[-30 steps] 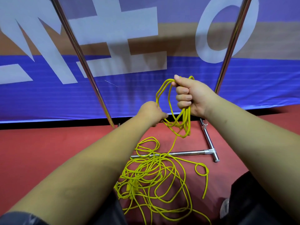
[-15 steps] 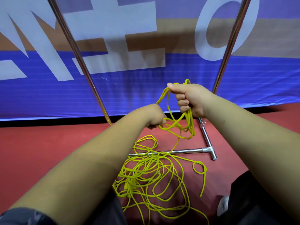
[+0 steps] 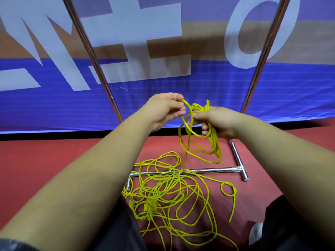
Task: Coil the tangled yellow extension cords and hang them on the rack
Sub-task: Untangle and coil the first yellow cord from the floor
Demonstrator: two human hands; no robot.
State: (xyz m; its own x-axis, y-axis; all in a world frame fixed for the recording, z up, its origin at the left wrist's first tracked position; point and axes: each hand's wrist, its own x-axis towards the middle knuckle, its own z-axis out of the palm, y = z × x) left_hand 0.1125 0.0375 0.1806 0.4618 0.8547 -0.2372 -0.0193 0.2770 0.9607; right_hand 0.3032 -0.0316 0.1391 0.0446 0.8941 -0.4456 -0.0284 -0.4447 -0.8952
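A thin yellow extension cord lies in a loose tangle (image 3: 170,194) on the red floor between my legs. My right hand (image 3: 215,120) grips a small bundle of coiled loops (image 3: 204,142) that hangs down from it. My left hand (image 3: 163,109) pinches a strand of the same cord between thumb and fingers, just left of the bundle, and the strand arcs over towards my right hand. A single strand runs down from the hands to the tangle. The chrome rack stands in front of me, with its left upright (image 3: 90,57) and right upright (image 3: 266,51).
The rack's floor bar (image 3: 204,170) and right foot (image 3: 238,158) lie on the red floor, with cord draped over the bar. A blue and white banner (image 3: 54,105) stands close behind the rack. My dark trouser legs (image 3: 282,225) frame the tangle, and a white shoe (image 3: 255,232) shows at lower right.
My left hand has risen and now pinches a strand at the level of the bundle. My right hand has dropped lower and turned, so the coiled loops hang under it.
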